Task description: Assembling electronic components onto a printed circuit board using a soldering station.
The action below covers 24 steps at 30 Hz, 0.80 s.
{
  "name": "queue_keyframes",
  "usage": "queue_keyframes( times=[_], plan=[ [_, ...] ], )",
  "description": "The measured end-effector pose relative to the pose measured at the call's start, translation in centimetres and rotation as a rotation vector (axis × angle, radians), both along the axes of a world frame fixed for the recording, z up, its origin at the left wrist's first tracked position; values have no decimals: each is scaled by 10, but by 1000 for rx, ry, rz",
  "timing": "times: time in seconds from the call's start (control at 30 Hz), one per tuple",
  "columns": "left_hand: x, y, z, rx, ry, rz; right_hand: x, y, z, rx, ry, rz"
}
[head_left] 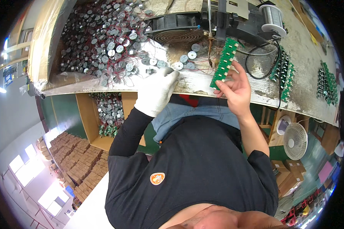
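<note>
My bare right hand (237,87) grips the lower end of a long green circuit board (224,63), thumb on its face. The board stands tilted beside an upright soldering iron (210,47), with small pale parts in a row along it. My left hand (156,91), in a white glove, is at the table's near edge with its fingertips pinched together. What lies between them, if anything, is too small to make out. Several small round silver parts with thin red wires (184,58) lie just beyond the left fingertips.
A big heap of the same round parts (103,42) fills the table's left side. Behind the board stand a black fan (176,32) and a solder wire spool (273,21). More green boards (288,80) lie at right. An open carton (88,118) sits below the table edge.
</note>
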<state>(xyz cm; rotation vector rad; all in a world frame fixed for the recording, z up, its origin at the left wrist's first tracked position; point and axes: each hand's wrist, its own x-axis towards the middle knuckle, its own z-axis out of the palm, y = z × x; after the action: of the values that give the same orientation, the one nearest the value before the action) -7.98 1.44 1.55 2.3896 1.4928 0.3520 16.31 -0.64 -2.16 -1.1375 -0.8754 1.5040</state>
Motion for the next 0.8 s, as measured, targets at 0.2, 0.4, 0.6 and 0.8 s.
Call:
queue_keyframes(
  times=[0.2,0.4,0.6,0.8],
  plan=[
    [4,1,-6,-37,-72,14,2,-1,-1,-6,24,-2],
    [25,-9,-7,-146,-464,148,2,-1,0,-17,39,5],
    [53,-20,-12,-351,-716,320,3,0,6,-35,80,29],
    [66,-15,-18,-517,-898,444,3,2,7,-41,112,36]
  ],
)
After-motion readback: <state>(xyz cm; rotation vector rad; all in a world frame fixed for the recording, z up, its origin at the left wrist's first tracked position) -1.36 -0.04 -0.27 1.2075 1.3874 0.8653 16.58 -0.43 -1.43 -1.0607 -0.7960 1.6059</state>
